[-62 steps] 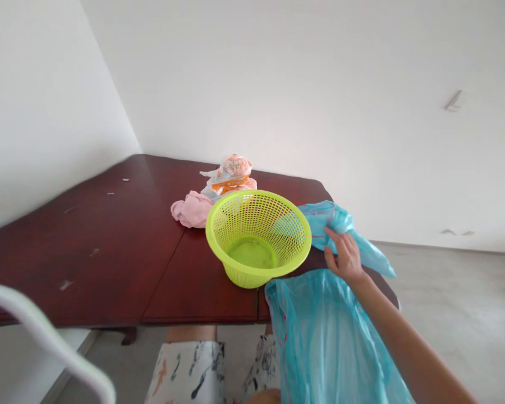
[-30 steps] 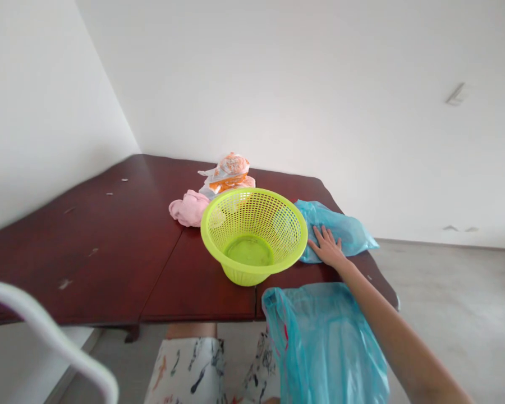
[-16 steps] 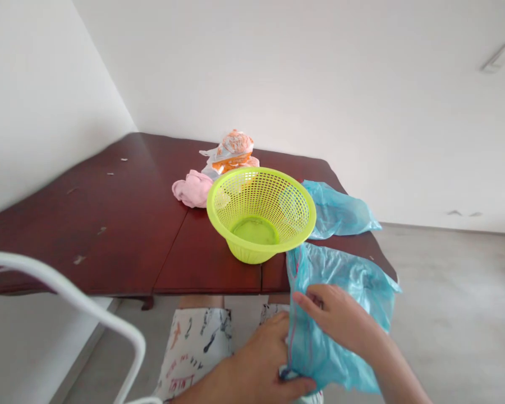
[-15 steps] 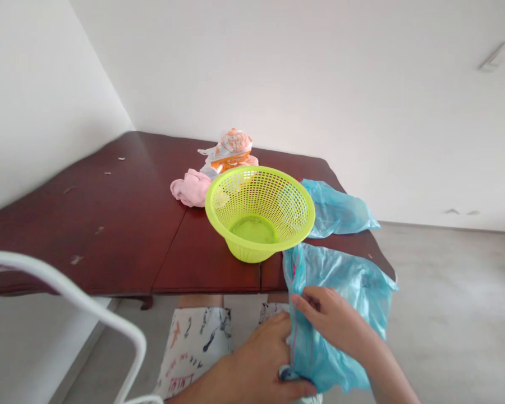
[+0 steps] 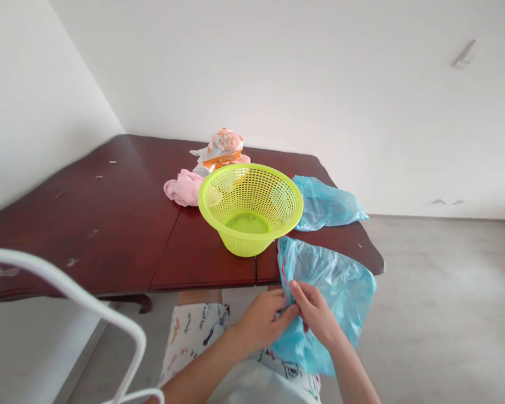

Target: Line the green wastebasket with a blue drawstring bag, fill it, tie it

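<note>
hands (image 5: 261, 322): pinching blue bag (image 5: 339, 286) | shorts (image 5: 193, 328): printed lettering, illegible

Moderately bright, diffuse light filled the scene, faint shade lay on the left wall (image 5: 29, 123) toward its far end, pale glints showed on the near blue bag (image 5: 334, 275), the far-right wall fixture (image 5: 466, 55) was smeared, outer edges appeared stretched

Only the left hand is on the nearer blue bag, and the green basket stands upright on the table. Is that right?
Not only the left hand: the head view shows the right hand on the nearer blue bag too. The rest stands.
</note>
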